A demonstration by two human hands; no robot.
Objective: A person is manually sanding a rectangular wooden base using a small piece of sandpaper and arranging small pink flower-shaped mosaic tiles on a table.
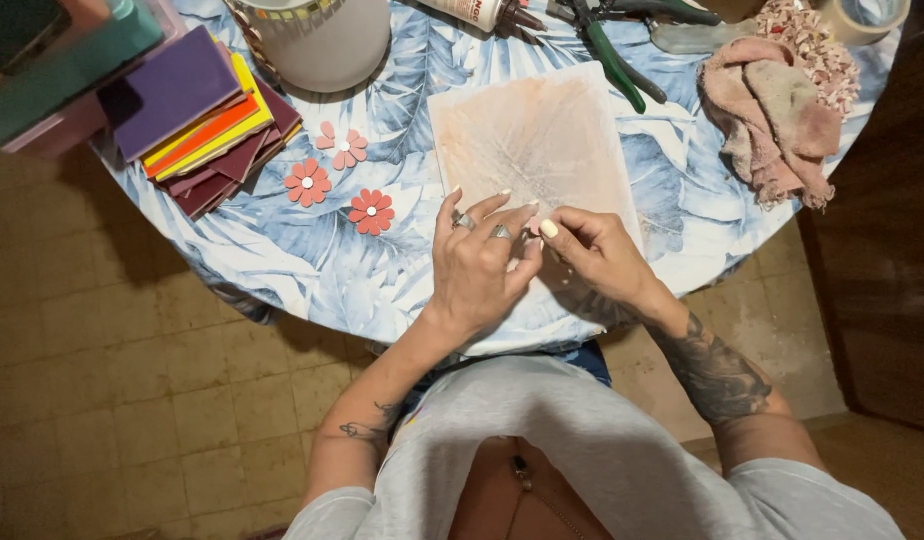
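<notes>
My left hand (pixel 477 262) and my right hand (pixel 597 255) meet over the near edge of a round table, fingertips pinched together on a small pink piece (pixel 533 226). Both hands hover above a pale, peach-stained sheet (pixel 537 130) lying flat on the blue leaf-print tablecloth (pixel 312 260). Three flower shapes made of small petals lie to the left: a pink flower (pixel 343 146), a reddish flower (pixel 308 183) and a red flower (pixel 371 211). My left hand wears rings.
A stack of coloured tiles (pixel 207 115) sits at the table's left. A white jar (pixel 322 40) stands at the back, green-handled pliers (pixel 617 60) and a glue bottle (pixel 482 12) behind the sheet. A pink rag (pixel 772 115) and tape roll (pixel 862 18) lie right. Tiled floor below.
</notes>
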